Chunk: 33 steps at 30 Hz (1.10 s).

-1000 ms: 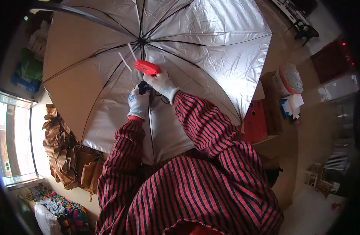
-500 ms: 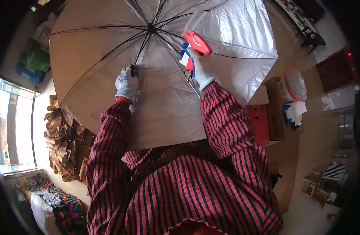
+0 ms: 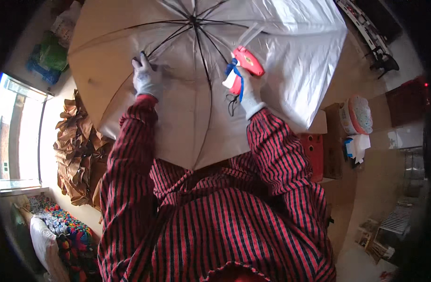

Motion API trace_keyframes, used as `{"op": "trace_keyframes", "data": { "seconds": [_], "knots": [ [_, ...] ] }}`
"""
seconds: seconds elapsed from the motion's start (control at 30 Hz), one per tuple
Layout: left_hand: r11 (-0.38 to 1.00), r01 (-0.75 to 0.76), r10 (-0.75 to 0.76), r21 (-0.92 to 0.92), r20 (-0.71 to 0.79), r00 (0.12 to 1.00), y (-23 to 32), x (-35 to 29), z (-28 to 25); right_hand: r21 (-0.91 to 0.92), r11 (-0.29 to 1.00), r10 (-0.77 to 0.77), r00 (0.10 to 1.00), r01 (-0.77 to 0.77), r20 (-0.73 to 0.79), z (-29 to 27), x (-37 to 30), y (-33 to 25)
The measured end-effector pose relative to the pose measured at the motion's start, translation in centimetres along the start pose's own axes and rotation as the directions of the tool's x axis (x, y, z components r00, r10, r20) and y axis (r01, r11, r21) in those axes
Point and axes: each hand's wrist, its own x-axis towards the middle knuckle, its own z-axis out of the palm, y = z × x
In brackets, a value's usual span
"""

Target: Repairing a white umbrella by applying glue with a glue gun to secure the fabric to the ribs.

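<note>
An opened umbrella with a silver-grey inner lining spreads in front of me, its black ribs meeting at a hub at the top. My left hand, in a white glove with dark fingertips, is at the lining beside a rib at the left; its fingers are apart and hold nothing that I can see. In my gloved right hand is a red and white tagging gun, its red head pointing up over the lining. A black cord loop dangles below its grip.
Crumpled brown paper hangs at the left near a bright window. Colourful textiles lie at the lower left. On the right stand a red box, a cardboard box and a pink-rimmed basket.
The umbrella has turned and shifted right, bringing a rib and canopy corner toward me. My left hand has moved up and left, its fingers spreading. The right hand moved slightly right and down with the tagging gun.
</note>
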Motion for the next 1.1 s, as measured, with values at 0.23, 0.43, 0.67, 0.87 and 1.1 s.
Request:
{"op": "trace_keyframes", "data": {
  "seconds": [0.23,0.43,0.67,0.87,1.1],
  "knots": [
    [0.981,-0.011,0.086,-0.192,0.385,0.919,11.3,-8.7,-0.7,0.189,0.979,0.101,0.988,-0.077,-0.118,-1.3,-4.6,6.4],
    [0.985,-0.166,0.167,-0.055,0.584,0.794,8.5,-9.2,1.8,0.323,0.942,0.152,0.975,-0.093,-0.162,-2.3,-1.7,10.0],
    [0.970,-0.048,0.152,-0.238,0.444,0.883,6.0,-8.2,3.5,0.128,0.953,-0.243,0.946,0.273,-0.214,-1.1,1.6,4.8],
    [0.954,-0.045,0.186,-0.296,0.470,0.863,4.9,-9.1,2.3,-0.183,0.933,-0.314,0.949,0.311,0.011,-2.0,-0.8,1.6],
    [0.977,-0.111,0.188,-0.180,0.492,0.850,3.7,-7.6,0.8,-0.187,0.974,-0.098,0.983,0.126,0.154,-0.6,-2.2,3.1]
  ]
}}
